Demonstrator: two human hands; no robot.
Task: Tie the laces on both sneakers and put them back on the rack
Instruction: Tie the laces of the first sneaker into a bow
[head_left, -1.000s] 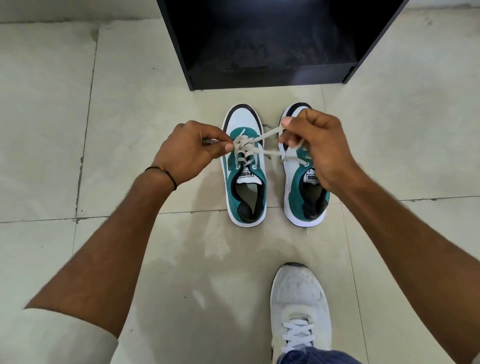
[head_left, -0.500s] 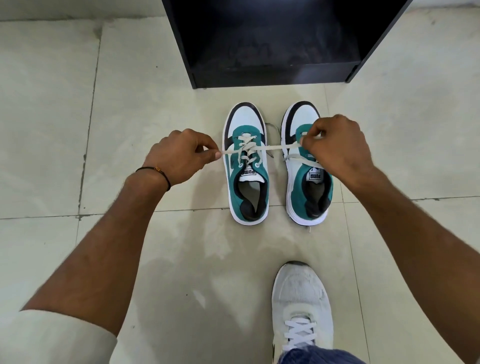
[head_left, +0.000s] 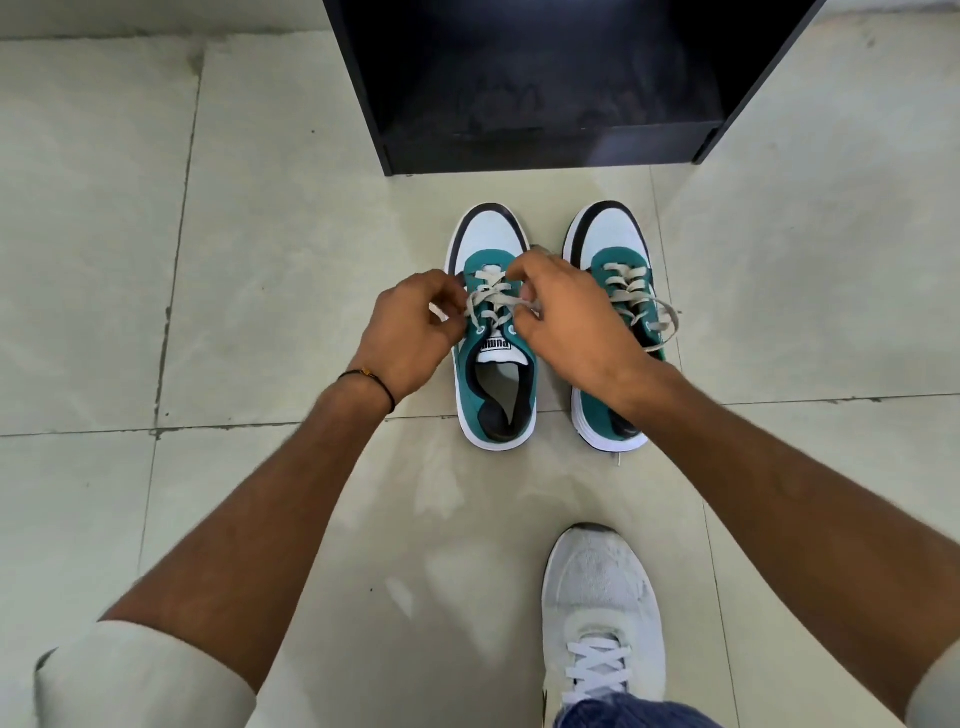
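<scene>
A: Head view: how far along?
B: Early. Left hand (head_left: 415, 332) and right hand (head_left: 566, 322) each pinch the laces (head_left: 491, 299) over the left sneaker (head_left: 488, 228); no bow yet.
A: The other?
B: Right sneaker (head_left: 610, 228) just beside it, lace loose. Both on the floor (head_left: 260, 260), near the rack (head_left: 545, 150).

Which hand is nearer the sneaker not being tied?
Right. The right hand overlaps that idle sneaker at its inner edge; the left hand is beyond the sneaker being tied. Both pinch its laces.

Two sneakers (head_left: 488, 234) (head_left: 610, 228), two hands (head_left: 410, 338) (head_left: 566, 322), one rack (head_left: 545, 156)
</scene>
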